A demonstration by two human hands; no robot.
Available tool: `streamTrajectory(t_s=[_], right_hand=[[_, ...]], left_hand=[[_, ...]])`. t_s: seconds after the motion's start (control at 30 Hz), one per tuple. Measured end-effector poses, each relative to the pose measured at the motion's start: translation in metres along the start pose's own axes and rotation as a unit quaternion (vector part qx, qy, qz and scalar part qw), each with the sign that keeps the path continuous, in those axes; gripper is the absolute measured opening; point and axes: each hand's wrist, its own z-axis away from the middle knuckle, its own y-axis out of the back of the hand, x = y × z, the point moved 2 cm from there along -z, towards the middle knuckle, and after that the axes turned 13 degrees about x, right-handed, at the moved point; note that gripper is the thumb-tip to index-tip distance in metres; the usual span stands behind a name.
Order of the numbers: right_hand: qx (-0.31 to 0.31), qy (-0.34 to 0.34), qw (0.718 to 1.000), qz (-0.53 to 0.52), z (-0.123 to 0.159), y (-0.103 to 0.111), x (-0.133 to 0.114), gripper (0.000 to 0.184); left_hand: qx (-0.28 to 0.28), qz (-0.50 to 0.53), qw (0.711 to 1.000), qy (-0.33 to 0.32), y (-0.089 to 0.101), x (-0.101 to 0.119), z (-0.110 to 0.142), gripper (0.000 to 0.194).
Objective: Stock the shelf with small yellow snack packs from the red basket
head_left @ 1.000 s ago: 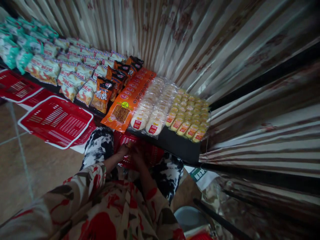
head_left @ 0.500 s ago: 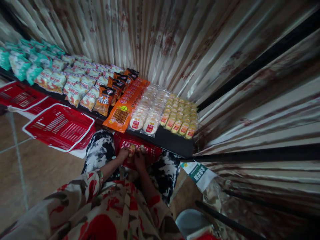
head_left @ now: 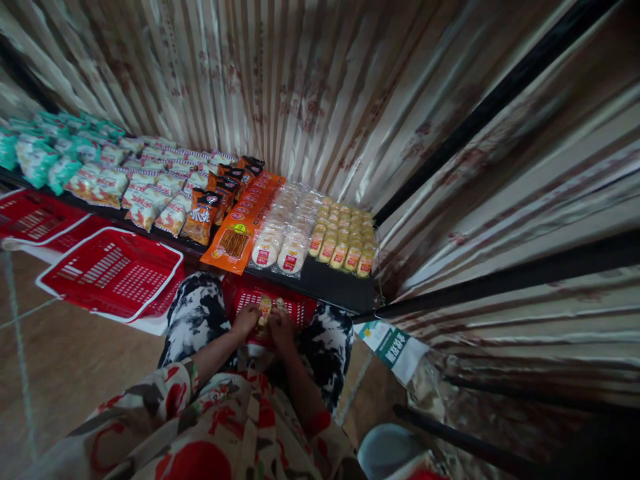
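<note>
Low in front of me, over a red basket (head_left: 303, 310) between my knees, I hold a small yellow snack packet (head_left: 265, 307) with a red label. My left hand (head_left: 245, 321) pinches its left side, and my right hand (head_left: 281, 329) has its fingers closed at the right side. A small pale packet (head_left: 281, 305) shows just beyond the right fingers; whether it is held or lies in the basket I cannot tell. Similar yellow packets (head_left: 340, 239) stand in rows on the dark shelf (head_left: 335, 287) above the basket.
Left along the shelf are round white crackers (head_left: 280, 233) in clear wrap, an orange packet (head_left: 240, 230), orange-black bags (head_left: 200, 217), white bags (head_left: 145, 193) and green bags (head_left: 37, 157). Another red basket (head_left: 113, 273) stands at left. Black poles (head_left: 480, 287) and a curtain border the right.
The view has shifted, so the shelf sits slightly lower and further left. The yellow packet now shows more of its label between my hands.
</note>
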Motion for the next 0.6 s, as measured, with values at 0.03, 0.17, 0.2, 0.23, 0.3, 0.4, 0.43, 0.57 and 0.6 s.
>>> streamTrajectory(t_s=[0.03, 0.17, 0.2, 0.23, 0.3, 0.4, 0.43, 0.57, 0.6], right_hand=[[-0.001, 0.000, 1.000, -0.005, 0.001, 0.001, -0.002, 0.020], [0.003, 0.002, 1.000, -0.021, 0.004, 0.003, -0.007, 0.022], [0.003, 0.003, 1.000, -0.029, 0.004, 0.004, -0.007, 0.022], [0.002, 0.003, 0.999, -0.037, 0.004, 0.005, -0.006, 0.022], [0.003, 0.004, 0.999, -0.048, 0.003, 0.008, -0.005, 0.021], [0.007, 0.007, 0.999, -0.042, 0.001, 0.014, -0.004, 0.022], [0.011, 0.010, 0.999, -0.036, 0.001, 0.016, -0.003, 0.023], [0.025, 0.018, 0.999, -0.032, 0.000, 0.025, -0.007, 0.026], [0.025, 0.016, 0.999, -0.038, 0.001, 0.027, -0.008, 0.026]], left_hand=[[0.003, -0.006, 1.000, -0.008, 0.001, 0.001, 0.001, 0.002], [0.013, -0.015, 0.999, -0.041, 0.004, 0.007, 0.007, 0.003], [0.013, -0.015, 0.999, -0.048, 0.004, 0.008, 0.009, 0.004], [0.012, -0.013, 0.998, -0.055, 0.003, 0.010, 0.011, 0.004], [0.010, -0.010, 0.998, -0.067, 0.002, 0.011, 0.015, 0.005], [0.011, -0.004, 0.997, -0.080, 0.000, 0.013, 0.020, 0.008], [0.012, -0.001, 0.996, -0.083, -0.001, 0.014, 0.021, 0.009], [0.006, 0.009, 0.995, -0.094, -0.004, 0.017, 0.025, 0.013], [0.002, 0.011, 0.995, -0.097, -0.004, 0.018, 0.026, 0.014]])
